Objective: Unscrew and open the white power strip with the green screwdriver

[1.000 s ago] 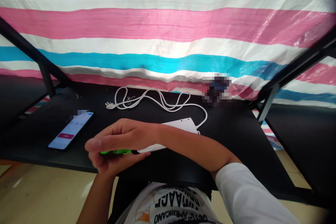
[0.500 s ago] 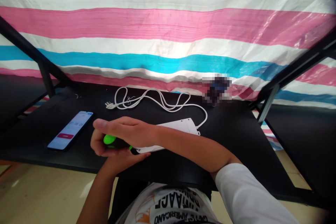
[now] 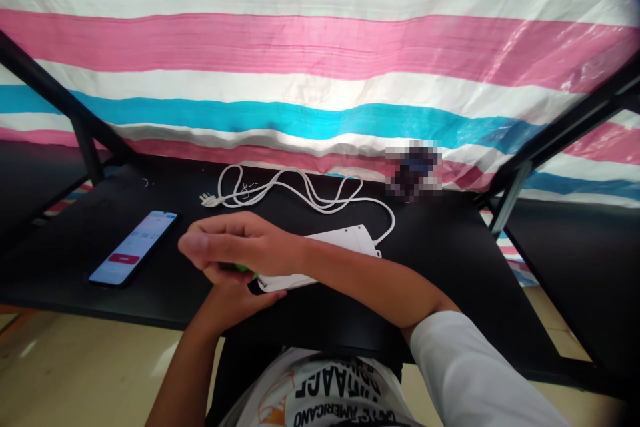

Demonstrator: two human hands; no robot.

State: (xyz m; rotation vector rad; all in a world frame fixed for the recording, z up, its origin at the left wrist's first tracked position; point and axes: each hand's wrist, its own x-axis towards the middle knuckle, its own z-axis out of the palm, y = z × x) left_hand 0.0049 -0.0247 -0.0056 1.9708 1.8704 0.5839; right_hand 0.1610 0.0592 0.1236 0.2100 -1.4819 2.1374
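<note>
A white power strip (image 3: 345,241) lies on the black table, partly covered by my right forearm. My left hand (image 3: 235,307) grips its left end, with the thumb along the near edge. Just above that end, my right hand (image 3: 245,240) is closed around a green-and-black screwdriver (image 3: 245,268). Only a bit of the handle's green shows below the fingers; its shaft and tip are hidden. From the strip's right end a white cord (image 3: 310,197) loops back across the table to a plug (image 3: 210,200).
A phone (image 3: 133,250) with a lit screen lies to the left on the black table (image 3: 425,293). At the back right stands a dark pixelated object (image 3: 413,170). Behind hangs a striped plastic sheet (image 3: 300,47), with black metal frame bars (image 3: 565,123) at both sides.
My right hand has turned over the screwdriver handle, so the green handle end that showed before is now covered by the fingers. My left hand and the power strip stay in place.
</note>
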